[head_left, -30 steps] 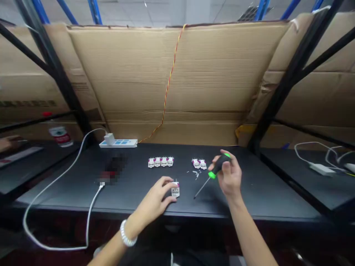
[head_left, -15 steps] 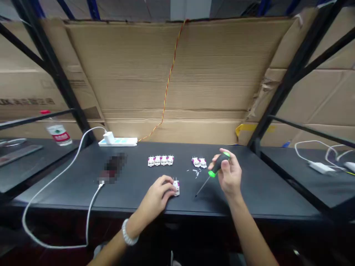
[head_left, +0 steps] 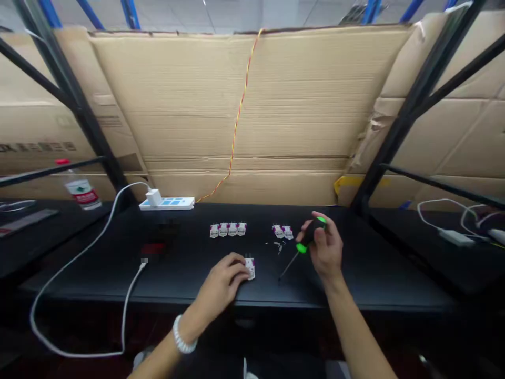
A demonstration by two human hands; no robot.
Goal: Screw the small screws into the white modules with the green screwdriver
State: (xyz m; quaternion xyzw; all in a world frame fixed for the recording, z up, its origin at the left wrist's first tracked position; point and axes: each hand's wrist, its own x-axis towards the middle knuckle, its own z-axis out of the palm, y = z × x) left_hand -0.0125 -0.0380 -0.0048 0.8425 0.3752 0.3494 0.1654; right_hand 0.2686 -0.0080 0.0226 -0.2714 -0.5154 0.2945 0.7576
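My left hand (head_left: 225, 278) grips a small white-and-purple part with two thin prongs (head_left: 250, 268) by its left side, on the black tabletop (head_left: 189, 279). My right hand (head_left: 325, 247) is wrapped round a black-and-green screwdriver (head_left: 311, 234), its shaft slanting down to the left. The tip is close to the tabletop, to the right of the held part and apart from it. Small loose bits (head_left: 279, 245) lie beyond the tip. Just behind them sit two similar white-and-purple parts (head_left: 283, 231). A row of several more such parts (head_left: 228, 229) stands farther left.
A white power strip (head_left: 168, 203) with a plugged-in charger lies at the back left. Its white cable (head_left: 74, 263) loops over the front edge to a dark blurred object (head_left: 153, 248). Cardboard (head_left: 189, 105) walls the back; black metal posts (head_left: 389, 142) flank both sides.
Both hands and the parts stay nearly in place; the view has shifted very slightly. The background looks brighter and the tabletop darker than before.
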